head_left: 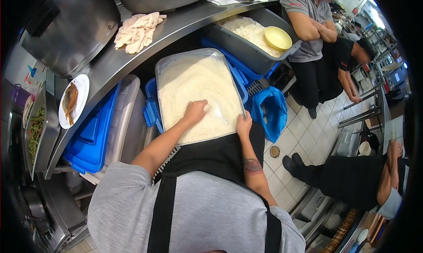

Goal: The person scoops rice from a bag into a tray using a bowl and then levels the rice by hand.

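Head view: left hand [195, 111] sunk, fingers curled, into the rice [194, 87] filling the clear tub [185, 55] below the desk [110, 63] edge; right hand [243, 124] clasps the tub's near right corner; a yellow bowl [277, 38] lies in the grey bin [246, 54].

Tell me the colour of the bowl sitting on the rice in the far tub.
Yellow bowl, head view.

rice [194, 83] in tub [164, 65] — plate [81, 87] left
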`<state>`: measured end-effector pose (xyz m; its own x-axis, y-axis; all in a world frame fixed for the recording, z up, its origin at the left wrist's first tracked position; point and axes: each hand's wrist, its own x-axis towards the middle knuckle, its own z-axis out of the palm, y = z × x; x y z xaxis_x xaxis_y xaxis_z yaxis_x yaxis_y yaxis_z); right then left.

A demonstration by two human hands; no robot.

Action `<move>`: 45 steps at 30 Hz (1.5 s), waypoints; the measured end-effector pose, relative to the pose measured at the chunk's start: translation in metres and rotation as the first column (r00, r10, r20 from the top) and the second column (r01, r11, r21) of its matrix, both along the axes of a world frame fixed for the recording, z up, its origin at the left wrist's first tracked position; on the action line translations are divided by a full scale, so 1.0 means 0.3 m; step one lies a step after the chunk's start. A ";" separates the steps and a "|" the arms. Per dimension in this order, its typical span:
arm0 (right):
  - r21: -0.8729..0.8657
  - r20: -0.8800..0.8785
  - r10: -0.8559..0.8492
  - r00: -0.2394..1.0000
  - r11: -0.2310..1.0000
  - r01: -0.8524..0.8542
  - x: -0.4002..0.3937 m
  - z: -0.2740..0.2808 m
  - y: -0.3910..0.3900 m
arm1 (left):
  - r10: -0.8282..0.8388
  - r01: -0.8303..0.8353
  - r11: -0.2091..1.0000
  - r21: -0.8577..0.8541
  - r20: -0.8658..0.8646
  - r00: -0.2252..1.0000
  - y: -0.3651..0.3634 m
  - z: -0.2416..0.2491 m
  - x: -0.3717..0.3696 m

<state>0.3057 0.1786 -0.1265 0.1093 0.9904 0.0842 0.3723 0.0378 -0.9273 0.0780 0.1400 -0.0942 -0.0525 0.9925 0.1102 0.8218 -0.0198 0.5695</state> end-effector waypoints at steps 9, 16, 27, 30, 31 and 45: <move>0.000 -0.021 -0.001 1.000 1.000 0.001 0.003 -0.027 0.006 | 0.013 -0.005 0.991 0.134 -0.057 0.998 -0.090 0.029 0.040; 0.016 -0.024 0.005 1.000 1.000 -0.005 0.008 -0.038 0.011 | -0.191 0.201 0.980 0.013 -0.247 0.950 -0.199 0.040 0.067; 0.009 -0.037 0.003 0.999 1.000 -0.003 0.007 -0.042 0.009 | -0.077 0.079 0.997 -0.008 -0.338 0.938 -0.133 0.031 0.080; -0.005 -0.065 0.004 0.998 1.000 -0.004 0.008 -0.052 0.012 | 0.018 -0.008 1.000 0.029 -0.368 0.930 -0.087 0.026 0.060; -0.008 -0.052 0.003 0.999 1.000 -0.003 0.008 -0.055 0.012 | 0.017 -0.007 1.000 0.030 -0.367 0.930 -0.073 0.024 0.056; -0.011 -0.028 -0.006 1.000 1.000 0.006 0.002 -0.025 0.003 | -0.016 0.004 0.998 -0.063 -0.196 0.981 -0.124 0.002 0.088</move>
<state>0.3063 0.1795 -0.1340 0.1178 0.9906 0.0703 0.3460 0.0254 -0.9379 0.1044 0.1026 -0.0937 -0.0257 0.9981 0.0552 0.9175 0.0016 0.3978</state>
